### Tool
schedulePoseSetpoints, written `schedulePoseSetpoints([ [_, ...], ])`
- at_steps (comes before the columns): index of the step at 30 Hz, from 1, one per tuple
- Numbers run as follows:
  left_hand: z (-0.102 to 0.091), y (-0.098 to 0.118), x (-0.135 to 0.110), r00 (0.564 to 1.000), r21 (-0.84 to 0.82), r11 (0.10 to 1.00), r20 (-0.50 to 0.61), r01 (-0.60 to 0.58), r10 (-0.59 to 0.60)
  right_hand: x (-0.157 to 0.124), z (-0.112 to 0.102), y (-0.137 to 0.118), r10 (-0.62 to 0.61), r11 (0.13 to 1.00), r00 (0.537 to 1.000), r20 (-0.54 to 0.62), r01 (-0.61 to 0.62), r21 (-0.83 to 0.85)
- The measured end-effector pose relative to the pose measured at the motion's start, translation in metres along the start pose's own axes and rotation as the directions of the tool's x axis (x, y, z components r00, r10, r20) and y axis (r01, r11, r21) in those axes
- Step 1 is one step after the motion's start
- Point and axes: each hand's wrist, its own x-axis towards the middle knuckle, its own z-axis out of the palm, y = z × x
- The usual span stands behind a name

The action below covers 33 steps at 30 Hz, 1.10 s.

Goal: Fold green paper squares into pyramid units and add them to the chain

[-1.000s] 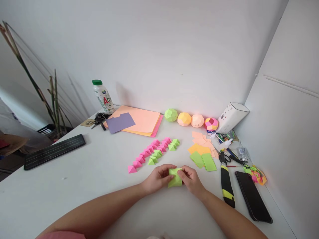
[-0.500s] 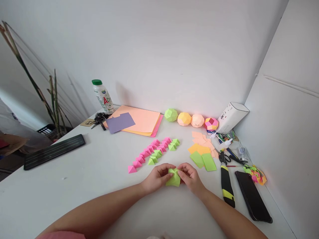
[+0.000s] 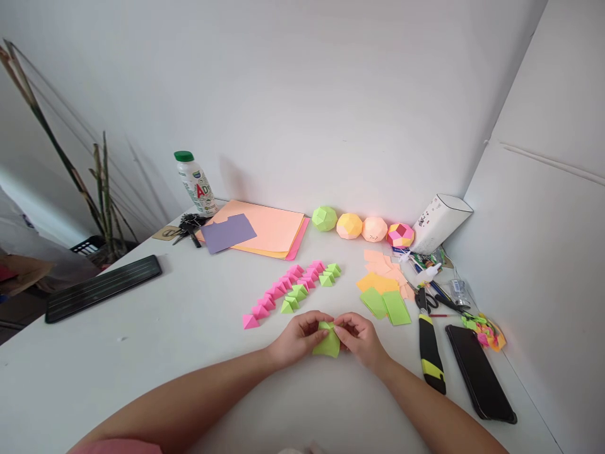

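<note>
A creased piece of light green paper (image 3: 327, 345) is pinched between both hands, just above the white table. My left hand (image 3: 302, 339) is closed on its left and upper side, thumb on the near face. On the upper right edge, my right hand (image 3: 360, 340) grips it between thumb and fingertips. Beyond the hands, pink folded paper pieces (image 3: 267, 302) stand in slanting rows, with green folded paper pieces (image 3: 290, 305) beside them. Flat green paper pieces (image 3: 397, 308) lie to the right, partly over orange paper (image 3: 378, 282) and peach paper (image 3: 385, 266).
Four-colour paper balls (image 3: 350, 226) line the wall. A utility knife (image 3: 431, 353), a black phone (image 3: 481, 373) and paper scraps (image 3: 486, 331) lie at right. Large paper sheets (image 3: 265, 228), a white bottle (image 3: 198, 186) and a dark flat bar (image 3: 104, 288) are at left.
The green paper has tilted and shifted slightly down and left. My right hand's fingertips have moved a little to the left along its top edge.
</note>
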Motion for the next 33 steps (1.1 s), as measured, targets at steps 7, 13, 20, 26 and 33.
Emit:
schedulePoseSetpoints([
  [7,0.0005,0.0017,-0.0003,1.000,0.017,1.000,-0.008,-0.005,0.005,-0.0002,0.0002,0.0020,0.001,1.000,1.000,-0.007,-0.001,-0.008],
  [13,0.0004,0.0012,-0.0004,1.000,0.031,0.999,-0.019,-0.010,0.011,0.0001,-0.0002,0.0030,0.002,1.000,1.000,0.008,-0.002,0.012],
  [20,0.0000,0.0001,0.0003,1.000,0.022,1.000,-0.019,0.006,-0.006,-0.0008,0.0001,0.0009,0.004,1.000,1.000,0.011,-0.004,0.014],
  [26,-0.0006,0.0002,-0.0001,1.000,0.015,1.000,-0.024,0.017,-0.017,-0.0002,0.0006,0.0006,-0.006,1.000,1.000,0.005,0.006,0.007],
  [33,0.0035,0.0054,0.0001,0.999,-0.054,0.998,-0.012,0.030,-0.030,0.0002,0.0003,0.0019,-0.020,1.000,1.000,0.014,0.020,0.009],
])
